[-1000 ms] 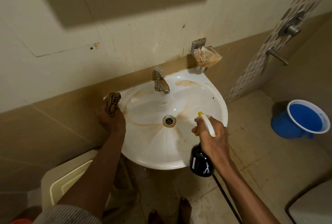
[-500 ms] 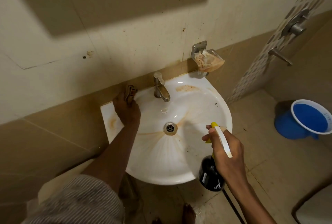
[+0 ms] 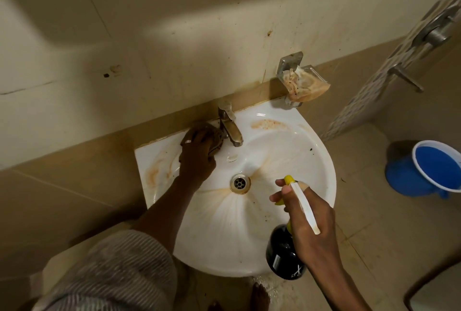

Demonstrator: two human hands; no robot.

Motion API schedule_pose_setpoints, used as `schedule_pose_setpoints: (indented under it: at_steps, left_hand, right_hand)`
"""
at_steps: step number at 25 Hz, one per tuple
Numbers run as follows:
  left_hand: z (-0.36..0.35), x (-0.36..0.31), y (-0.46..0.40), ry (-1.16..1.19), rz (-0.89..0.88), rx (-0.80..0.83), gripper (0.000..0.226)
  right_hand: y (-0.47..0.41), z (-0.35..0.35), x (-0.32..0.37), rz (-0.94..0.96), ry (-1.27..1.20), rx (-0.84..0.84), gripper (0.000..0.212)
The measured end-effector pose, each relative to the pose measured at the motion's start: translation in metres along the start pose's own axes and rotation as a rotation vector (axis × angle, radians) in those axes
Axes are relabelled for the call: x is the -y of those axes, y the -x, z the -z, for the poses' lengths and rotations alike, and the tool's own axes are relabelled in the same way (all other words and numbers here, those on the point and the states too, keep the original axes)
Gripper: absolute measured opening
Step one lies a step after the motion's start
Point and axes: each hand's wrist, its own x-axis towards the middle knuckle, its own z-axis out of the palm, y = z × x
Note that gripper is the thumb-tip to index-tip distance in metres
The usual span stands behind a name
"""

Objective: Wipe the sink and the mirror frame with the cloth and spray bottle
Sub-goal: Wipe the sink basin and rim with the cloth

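Left hand (image 3: 197, 153) has slid its gripped cloth (image 3: 216, 139) against the tap (image 3: 230, 127) base — right hand (image 3: 310, 226) still grips the spray bottle (image 3: 282, 253)

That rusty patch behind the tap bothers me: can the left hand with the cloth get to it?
Probably yes: the left hand is beside the tap, which it must go around; the stain lies bare.

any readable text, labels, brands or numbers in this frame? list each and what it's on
No legible words, brands or numbers anywhere.
Spray bottle, held by the right hand: a small white label patch, too small and blurred to read.
Same bottle, lower down: a white scissors-like pictogram, a sign only, no letters.
Sink, tap, soap holder, blue bucket and the cloth under the left hand: no markings visible.
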Motion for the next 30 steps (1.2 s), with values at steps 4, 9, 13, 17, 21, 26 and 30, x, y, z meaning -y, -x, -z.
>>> schedule_pose_setpoints:
  at_steps: [4, 9, 13, 17, 21, 26, 30]
  left_hand:
    - [0.024, 0.028, -0.004, 0.028, -0.163, 0.189, 0.065]
    - [0.042, 0.052, 0.001, 0.118, -0.147, 0.282, 0.07]
    - [0.055, 0.068, 0.017, 0.157, -0.2, 0.222, 0.065]
    - [0.076, 0.078, 0.039, 0.128, -0.279, 0.236, 0.047]
    - [0.099, 0.07, 0.044, -0.012, -0.091, 0.38, 0.033]
    - [0.117, 0.044, 0.001, 0.204, -0.202, 0.079, 0.045]
    - [0.086, 0.019, -0.017, 0.114, -0.301, 0.121, 0.06]
  right_hand:
    - [0.001, -0.014, 0.009, 0.016, -0.009, 0.054, 0.035]
    - [0.006, -0.018, 0.011, 0.049, -0.029, 0.099, 0.039]
    - [0.011, -0.017, 0.012, 0.059, -0.05, 0.133, 0.038]
    - [0.015, -0.018, 0.017, 0.085, -0.057, 0.154, 0.046]
    - [0.021, -0.018, 0.021, 0.076, -0.056, 0.166, 0.029]
    - [0.025, -0.011, 0.014, 0.061, -0.057, 0.157, 0.03]
    - [0.021, -0.008, 0.005, 0.038, -0.039, 0.151, 0.018]
